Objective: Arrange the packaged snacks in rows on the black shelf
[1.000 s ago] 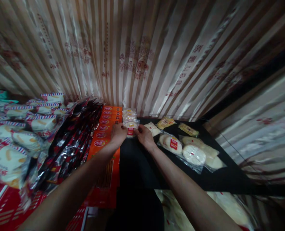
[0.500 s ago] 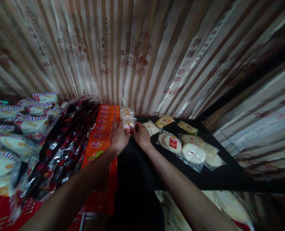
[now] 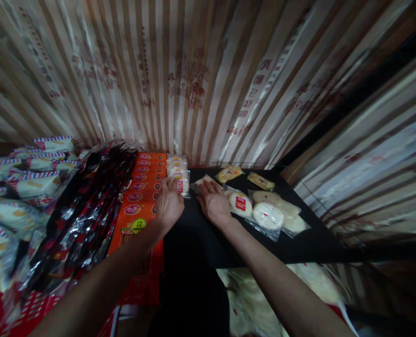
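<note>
My left hand [image 3: 170, 202] rests at the near end of a short row of clear packets [image 3: 178, 163], fingers stretched forward and touching the nearest one with its red label. To its left lies an overlapping row of orange packs [image 3: 134, 196]. My right hand [image 3: 213, 202] lies palm down with fingers spread over a whitish clear packet [image 3: 198, 183], which it partly covers. Right beside that hand is a clear bag of round white flat cakes [image 3: 241, 202] with a red label. A gap of black table surface separates my hands.
Two yellow packets [image 3: 229, 173] and more bagged white rounds [image 3: 268, 215] lie on the black table [image 3: 190, 238] at right. Dark shiny packs [image 3: 88, 210] and striped-edge white bags [image 3: 35, 187] fill the left. A striped curtain [image 3: 194, 84] hangs behind. Bagged goods [image 3: 250, 299] show below the front edge.
My right hand has moved right, off the clear packet row and onto the whitish packet. My left hand stays by the row. The view has shifted slightly right.
</note>
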Demonstrator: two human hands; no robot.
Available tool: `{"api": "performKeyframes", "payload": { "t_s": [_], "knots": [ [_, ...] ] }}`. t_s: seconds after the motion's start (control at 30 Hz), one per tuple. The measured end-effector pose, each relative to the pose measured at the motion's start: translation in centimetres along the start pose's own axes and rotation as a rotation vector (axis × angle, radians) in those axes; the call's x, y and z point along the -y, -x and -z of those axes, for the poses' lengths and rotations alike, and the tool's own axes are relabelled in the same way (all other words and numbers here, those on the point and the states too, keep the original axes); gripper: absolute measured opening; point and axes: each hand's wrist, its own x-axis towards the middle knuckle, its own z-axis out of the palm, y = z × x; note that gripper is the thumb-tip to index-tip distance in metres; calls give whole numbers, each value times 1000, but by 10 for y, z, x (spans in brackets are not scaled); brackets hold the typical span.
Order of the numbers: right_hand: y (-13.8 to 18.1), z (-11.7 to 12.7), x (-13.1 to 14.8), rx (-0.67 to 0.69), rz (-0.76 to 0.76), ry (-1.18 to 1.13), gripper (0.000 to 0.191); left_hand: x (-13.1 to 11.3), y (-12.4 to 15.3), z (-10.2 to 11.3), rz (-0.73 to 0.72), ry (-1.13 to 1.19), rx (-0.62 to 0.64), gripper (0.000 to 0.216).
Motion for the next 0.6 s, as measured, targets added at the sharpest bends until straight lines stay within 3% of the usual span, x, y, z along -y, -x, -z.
{"api": "performKeyframes", "payload": {
  "t_s": [0.2, 0.33, 0.47, 0.6],
  "knots": [
    [53, 14, 22, 47, 96, -21, 39, -7, 27, 2, -202, 63, 133, 36],
    [97, 24, 20, 82, 139, -60, 45, -6, 53, 4, -316, 60, 219, 39],
    [132, 33, 9, 132, 180, -92, 51, -4, 72, 3, -313, 7, 225, 45],
    [153, 34, 0, 124, 185, -82, 57, -10, 71, 2, -285, -57, 184, 44]
  ]
}}
